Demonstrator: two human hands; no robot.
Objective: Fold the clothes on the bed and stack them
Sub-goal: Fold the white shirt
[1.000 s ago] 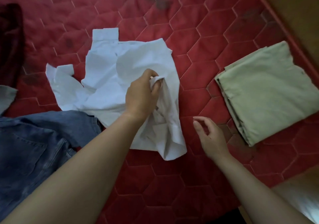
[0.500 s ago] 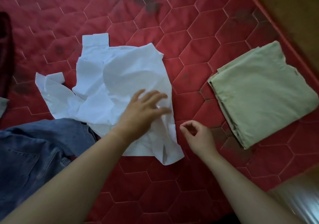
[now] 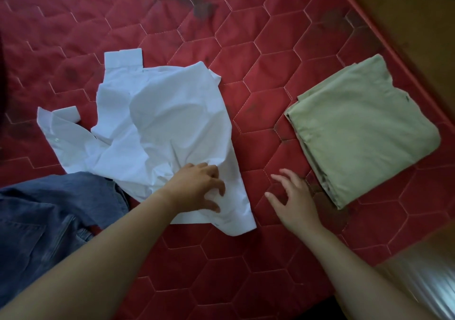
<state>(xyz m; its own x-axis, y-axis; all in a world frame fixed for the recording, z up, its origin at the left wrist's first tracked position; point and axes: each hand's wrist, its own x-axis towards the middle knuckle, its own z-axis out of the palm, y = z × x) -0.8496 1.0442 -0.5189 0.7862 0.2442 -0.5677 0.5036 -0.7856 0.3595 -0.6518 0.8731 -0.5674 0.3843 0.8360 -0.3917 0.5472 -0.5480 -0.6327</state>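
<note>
On the near-left half of the bed lies the crumpled white cotton shirt [image 3: 167, 122], spread but not yet flat. Its long axis runs on a diagonal: two squared cuff-like ends point away and to the left, and a corner of the body points back toward the person.

The left hand [image 3: 197, 186] is on that near corner with its fingers curled, bunching a fold of cloth between fingertips and thumb. Creases fan out from the grip, so this looks like a hold for tugging the body straight before folding.

The right hand [image 3: 293, 196] is spread wide and holds nothing. It sits just beside the shirt's right edge, over the red hexagon-quilted mattress [image 3: 246, 48] — probably about to take the other side.

A blue denim garment [image 3: 49, 216] lies unfolded against the shirt's near-left edge. Well apart on the right, by the bed's edge, sits a folded sage-green garment [image 3: 364, 127] — likely the start of the stack.
</note>
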